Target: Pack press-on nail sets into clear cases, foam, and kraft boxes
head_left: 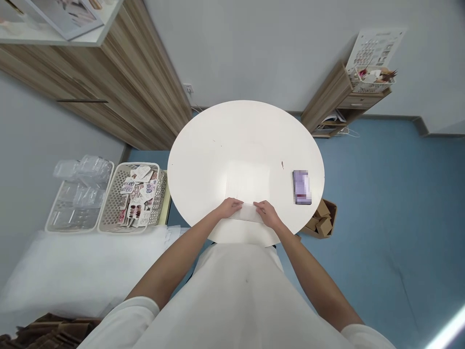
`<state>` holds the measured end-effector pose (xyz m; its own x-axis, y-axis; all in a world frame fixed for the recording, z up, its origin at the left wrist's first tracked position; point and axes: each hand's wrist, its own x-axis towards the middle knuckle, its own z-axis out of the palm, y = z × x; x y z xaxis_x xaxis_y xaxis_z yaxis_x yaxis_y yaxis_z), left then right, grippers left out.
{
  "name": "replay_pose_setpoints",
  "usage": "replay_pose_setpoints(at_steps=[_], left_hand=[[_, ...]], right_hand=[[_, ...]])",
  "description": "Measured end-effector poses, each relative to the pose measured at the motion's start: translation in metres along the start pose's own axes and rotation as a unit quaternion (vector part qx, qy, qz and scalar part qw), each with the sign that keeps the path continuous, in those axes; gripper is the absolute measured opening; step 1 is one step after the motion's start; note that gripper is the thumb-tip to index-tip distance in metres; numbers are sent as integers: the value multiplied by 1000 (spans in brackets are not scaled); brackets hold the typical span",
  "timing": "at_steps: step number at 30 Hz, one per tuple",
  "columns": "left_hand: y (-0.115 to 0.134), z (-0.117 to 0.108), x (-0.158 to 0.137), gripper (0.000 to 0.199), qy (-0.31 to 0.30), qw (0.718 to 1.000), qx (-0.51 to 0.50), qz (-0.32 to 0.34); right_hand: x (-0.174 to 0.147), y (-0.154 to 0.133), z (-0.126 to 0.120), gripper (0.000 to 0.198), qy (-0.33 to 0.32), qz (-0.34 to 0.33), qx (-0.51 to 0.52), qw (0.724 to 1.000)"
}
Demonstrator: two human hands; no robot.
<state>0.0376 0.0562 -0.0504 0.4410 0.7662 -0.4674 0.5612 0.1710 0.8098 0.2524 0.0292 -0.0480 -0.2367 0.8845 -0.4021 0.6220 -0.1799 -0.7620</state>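
A thin whitish sheet (247, 186) lies near the front of the round white table (203, 145). Its near part appears folded over into a paler strip (247, 213); whether it is paper or plastic film I cannot make out. My left hand (230, 207) grips the strip's left end, fingers pressed together at the fold line. At the right end, my right hand (266, 212) does the same, thumb and fingers closed on the edge. A short gap separates the two hands, and the sheet stays low against the tabletop.
A purple phone-like object (302, 187), pixelated, lies at the table's right. Perforated baskets with printed cards (140, 196) and clear plastic boxes (82, 191) stand left. A carton of small brown boxes (323, 220) sits on the floor right, below a wooden shelf unit (327, 97).
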Motion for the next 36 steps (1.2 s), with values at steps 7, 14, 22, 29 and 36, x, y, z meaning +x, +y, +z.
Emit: replay_pose_setpoints(at_steps=[7,14,22,29,36], left_hand=[[3,6,-2,30,32,996,62,-60],[8,16,-10,25,89,970,214,-72],[18,29,-15,38,198,894,392,87],[12,35,-19,31,140,885,418,146],[11,26,-36,54,55,890,407,198]], right_hand=[[14,3,3,33,-36,22,-12,999],[15,0,13,29,0,39,-67,997],[1,-11,24,40,109,-117,-251,955],[-14,-14,28,53,-5,-178,-284,942],[-19,-17,34,58,-8,-150,-296,943]])
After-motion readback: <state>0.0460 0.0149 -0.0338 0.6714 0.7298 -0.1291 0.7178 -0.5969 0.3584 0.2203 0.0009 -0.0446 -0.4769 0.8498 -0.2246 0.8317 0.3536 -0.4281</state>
